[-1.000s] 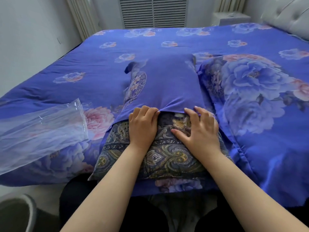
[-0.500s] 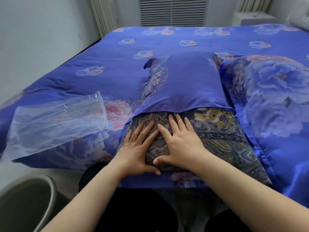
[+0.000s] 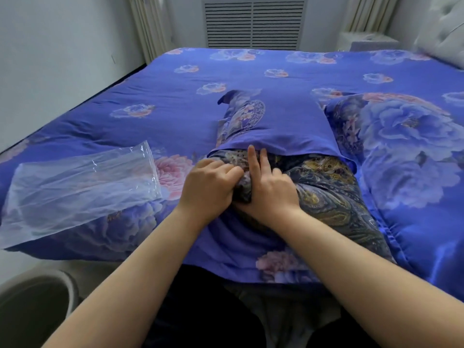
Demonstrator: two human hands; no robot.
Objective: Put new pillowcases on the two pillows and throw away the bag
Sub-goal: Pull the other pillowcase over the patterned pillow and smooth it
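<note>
A dark paisley pillow [image 3: 329, 187] lies on the bed in front of me, its far half inside a plain blue pillowcase [image 3: 288, 126]. My left hand [image 3: 208, 189] grips a bunched corner of the paisley pillow with curled fingers. My right hand [image 3: 266, 189] holds the same bunch from the right, thumb underneath and two fingers stretched toward the pillowcase opening. A second pillow [image 3: 401, 146] in a blue flowered pillowcase lies to the right. The clear plastic bag [image 3: 80, 187] lies flat on the bed at the left.
The bed carries a blue flowered duvet [image 3: 175, 96]. A grey bin [image 3: 32, 305] stands on the floor at the lower left beside the bed. A wall runs along the left, a vent grille [image 3: 253, 23] at the back, a padded headboard [image 3: 442, 33] at the far right.
Both hands lay flat on the paisley pillow half a second ago; now they have gathered its left near corner into a bunch and moved it up toward the pillowcase opening.
</note>
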